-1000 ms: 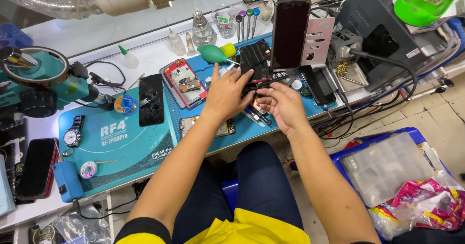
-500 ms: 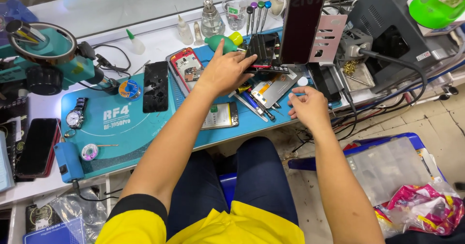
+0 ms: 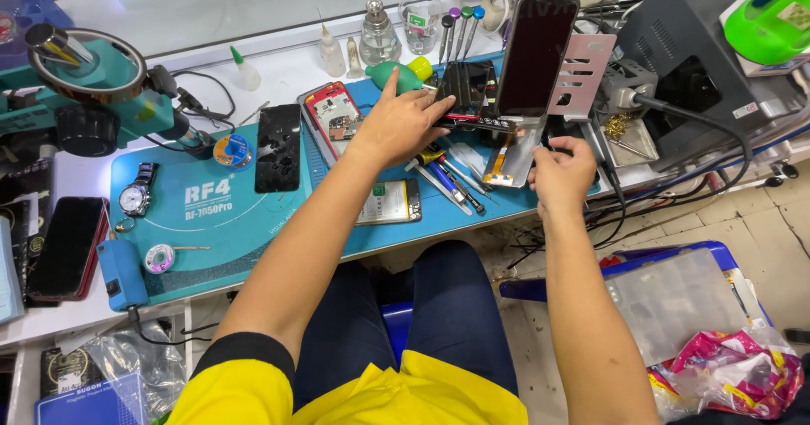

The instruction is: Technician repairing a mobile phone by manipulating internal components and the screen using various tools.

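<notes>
Fingers (image 3: 439, 104) of left hand (image 3: 396, 125) touch dark phone part (image 3: 464, 87) (spread).

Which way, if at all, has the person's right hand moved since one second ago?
Yes. The right hand has moved right, away from the left hand, to the blue mat's right edge below the propped phone.

Bench: white worktop (image 3: 278, 70) running left to right beyond the grip, under a teal repair mat (image 3: 211, 222).
Floor: worn pale tiles (image 3: 759, 214) right of the grip, dusty at the bench foot.
Seat: blue stool (image 3: 396, 319) below the grip.
Light: bright, even, overhead.
</notes>
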